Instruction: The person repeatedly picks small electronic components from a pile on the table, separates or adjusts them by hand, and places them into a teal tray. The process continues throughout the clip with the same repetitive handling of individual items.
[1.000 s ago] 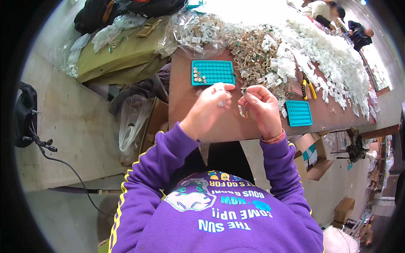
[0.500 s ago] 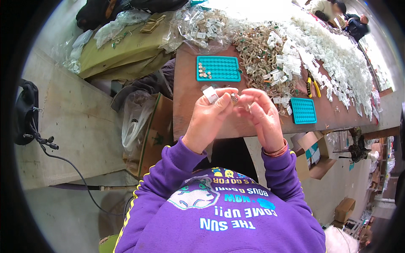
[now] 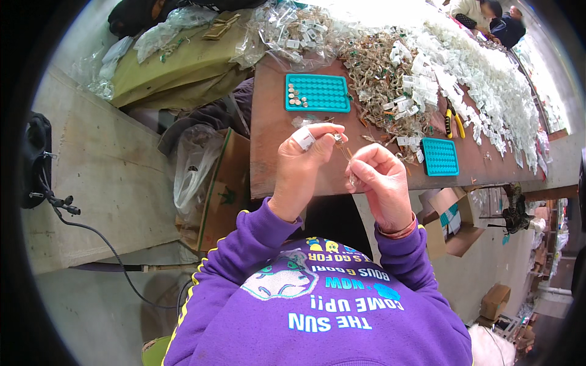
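Brown tabletop (image 3: pixel 274 158), long and crowded: heaps of white parts (image 3: pixel 488 79) and tangled brown pieces (image 3: pixel 384 79) banked along the far side, kept within reach. Two teal trays with rows of small cells; larger tray (image 3: pixel 318 93) straight ahead, a few silvery pieces (image 3: pixel 297 97) slotted at its left end, rest of the cells bare. Smaller tray (image 3: pixel 440 156) off to the right near the edge, yellow-handled pliers (image 3: pixel 453 122) beyond it.

Left hand (image 3: pixel 302 165) raised over the near edge, a white taped finger (image 3: pixel 303 138) on top, fingertips pinched together on a tiny part (image 3: pixel 337 139); too small to tell its kind. Right hand (image 3: pixel 378 183) just beside, fingertips closed on something thin and clear (image 3: pixel 352 177) hanging below, seemingly joined to the same part. Both lifted off the tabletop and close to the face, probably for a better look at fine work.

Cardboard box (image 3: pixel 229 183) and clear bag (image 3: pixel 192 171) on the floor at left. Black cable (image 3: pixel 91 232) across the concrete.
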